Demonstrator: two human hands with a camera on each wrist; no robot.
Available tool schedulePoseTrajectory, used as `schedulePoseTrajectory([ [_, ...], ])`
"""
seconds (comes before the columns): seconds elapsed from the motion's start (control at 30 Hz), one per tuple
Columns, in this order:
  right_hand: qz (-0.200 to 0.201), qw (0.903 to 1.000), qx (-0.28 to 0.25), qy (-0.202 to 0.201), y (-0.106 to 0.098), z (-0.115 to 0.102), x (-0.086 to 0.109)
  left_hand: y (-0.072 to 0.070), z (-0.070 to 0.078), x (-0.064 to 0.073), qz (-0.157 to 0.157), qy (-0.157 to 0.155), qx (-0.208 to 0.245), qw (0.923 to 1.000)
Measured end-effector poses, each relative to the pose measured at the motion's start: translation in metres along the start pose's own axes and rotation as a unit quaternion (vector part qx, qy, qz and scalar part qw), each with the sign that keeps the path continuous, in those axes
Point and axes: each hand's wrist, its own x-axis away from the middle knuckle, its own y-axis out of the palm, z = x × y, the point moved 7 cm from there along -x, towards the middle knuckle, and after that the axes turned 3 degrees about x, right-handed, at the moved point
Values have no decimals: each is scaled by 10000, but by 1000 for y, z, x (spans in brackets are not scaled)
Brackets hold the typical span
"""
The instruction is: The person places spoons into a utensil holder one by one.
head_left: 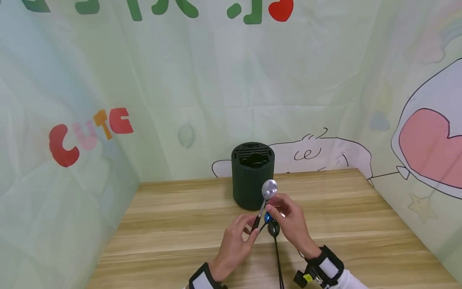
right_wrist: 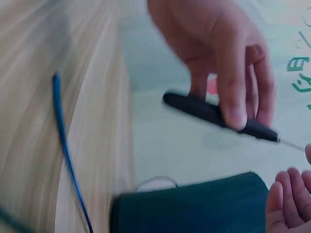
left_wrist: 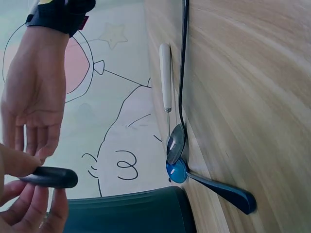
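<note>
One black-handled metal spoon (head_left: 257,221) is held above the table (head_left: 162,224), on the near side of the dark green utensil holder (head_left: 250,188), its bowl overlapping the holder's lower right edge in the head view. My left hand (head_left: 234,243) grips the handle between thumb and fingers; my right hand (head_left: 294,224) appears to pinch the thin neck just below the bowl. The long axis slants: the handle end points down and left, away from the holder, and the bowl points up and right, beside the holder's right flank. I judge the spoon light, stiff and hardly fragile; its polished metal may slip, so the thicker handle should give the surest hold, the neck suiting a fingertip pinch. On the table, to the near right of the holder, lie a blue spoon (head_left: 267,217) and a long black spoon (head_left: 274,228), bowls close together, and a white-handled utensil (left_wrist: 165,77), its far end hidden.
</note>
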Motion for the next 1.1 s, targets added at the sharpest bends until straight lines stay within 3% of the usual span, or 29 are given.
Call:
schedulePoseTrajectory([
  [0.17,18,9988,-397,292,10,-4,-2,-1,4,-2,66,108,17,9999],
  [0.47,-46,9991,-264,-325,14,-21,-8,-3,3,-9,65,-211,424,9989],
  [0.77,-341,9935,-156,-1071,12,-41,-19,-13,9,-39,0,-204,699,9973],
  [1.1,-46,9958,121,-908,4,-59,-41,-25,14,-69,199,76,825,9964],
])
